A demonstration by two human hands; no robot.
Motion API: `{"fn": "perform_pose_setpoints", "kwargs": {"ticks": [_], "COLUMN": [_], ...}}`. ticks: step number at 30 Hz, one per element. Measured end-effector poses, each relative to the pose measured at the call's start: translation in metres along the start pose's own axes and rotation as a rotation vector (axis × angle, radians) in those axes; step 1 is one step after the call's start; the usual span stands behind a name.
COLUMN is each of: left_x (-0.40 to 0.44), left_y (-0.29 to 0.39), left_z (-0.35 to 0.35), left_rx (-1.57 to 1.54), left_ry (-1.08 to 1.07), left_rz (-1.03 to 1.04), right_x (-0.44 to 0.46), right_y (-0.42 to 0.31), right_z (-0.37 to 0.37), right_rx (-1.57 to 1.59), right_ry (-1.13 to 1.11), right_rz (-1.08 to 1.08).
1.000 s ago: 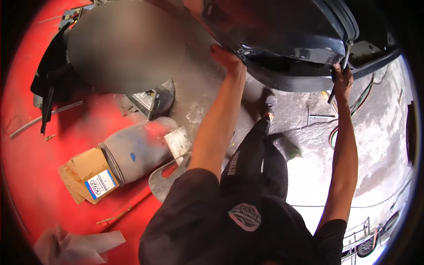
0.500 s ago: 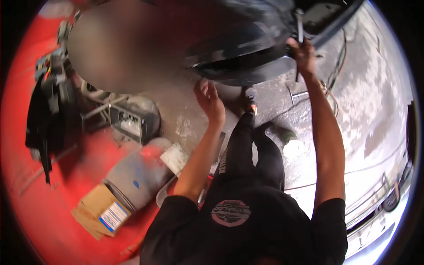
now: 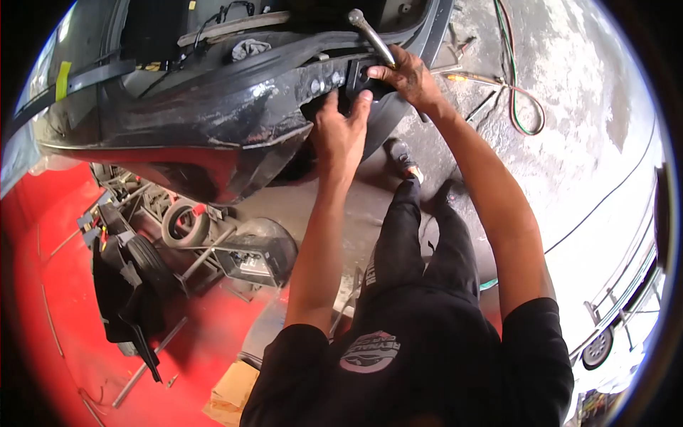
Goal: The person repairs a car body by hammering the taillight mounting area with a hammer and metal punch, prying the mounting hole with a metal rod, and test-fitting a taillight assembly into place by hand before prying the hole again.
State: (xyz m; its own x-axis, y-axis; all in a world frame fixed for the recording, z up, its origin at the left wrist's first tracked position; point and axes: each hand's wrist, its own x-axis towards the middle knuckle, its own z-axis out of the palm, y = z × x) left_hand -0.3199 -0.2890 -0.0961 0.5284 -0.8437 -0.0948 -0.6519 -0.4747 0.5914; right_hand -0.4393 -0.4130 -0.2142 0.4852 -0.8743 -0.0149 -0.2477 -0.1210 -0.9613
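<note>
A dark, scuffed car body panel [image 3: 235, 107] fills the upper left, with an opening near its right end. My left hand [image 3: 340, 135] is at that opening, its index fingertip out of sight behind the edge and its thumb raised beside a small black bracket [image 3: 358, 80]. Just to the right, my right hand [image 3: 409, 77] wraps round a metal ratchet-like tool [image 3: 371, 35], whose round head points up and left over the car's edge. The thumb of this hand touches the black bracket.
A green and red hose [image 3: 514, 107] loops on the concrete floor at the upper right, near a yellow-handled tool [image 3: 466, 77]. Lower left are a worklight [image 3: 250, 262], a black plastic part [image 3: 121, 292], a coiled ring [image 3: 185, 222] and a cardboard box [image 3: 233, 390].
The view has swung so that more of the car shows at the upper left. My left hand has come from below the panel up to its opening. My right hand still holds the tool.
</note>
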Motion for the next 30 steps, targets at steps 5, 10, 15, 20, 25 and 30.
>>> {"fn": "perform_pose_setpoints", "kwargs": {"ticks": [5,10,15,20,25,30], "left_x": [0.014,0.021,0.017,0.015,0.015,0.013], "left_y": [0.001,-0.015,-0.003,-0.012,-0.015,-0.014], "left_z": [0.006,0.016,0.013,0.016,0.019,0.017], "left_rx": [-0.190,-0.102,0.022,0.112,0.122,0.158], "left_ry": [0.046,0.109,0.087,0.105,0.152,0.162], "left_rz": [-0.005,0.159,0.097,0.044,0.159,0.112], "right_x": [-0.005,-0.004,-0.006,-0.003,-0.002,-0.005], "right_y": [-0.010,-0.008,-0.007,0.006,0.011,0.006], "right_z": [-0.004,-0.003,-0.006,-0.003,0.002,0.002], "right_rx": [0.039,0.121,0.234,0.321,0.420,0.371], "right_ry": [-0.021,0.012,-0.010,0.026,0.024,0.097], "right_rz": [0.075,0.059,0.059,-0.016,-0.007,-0.037]}}
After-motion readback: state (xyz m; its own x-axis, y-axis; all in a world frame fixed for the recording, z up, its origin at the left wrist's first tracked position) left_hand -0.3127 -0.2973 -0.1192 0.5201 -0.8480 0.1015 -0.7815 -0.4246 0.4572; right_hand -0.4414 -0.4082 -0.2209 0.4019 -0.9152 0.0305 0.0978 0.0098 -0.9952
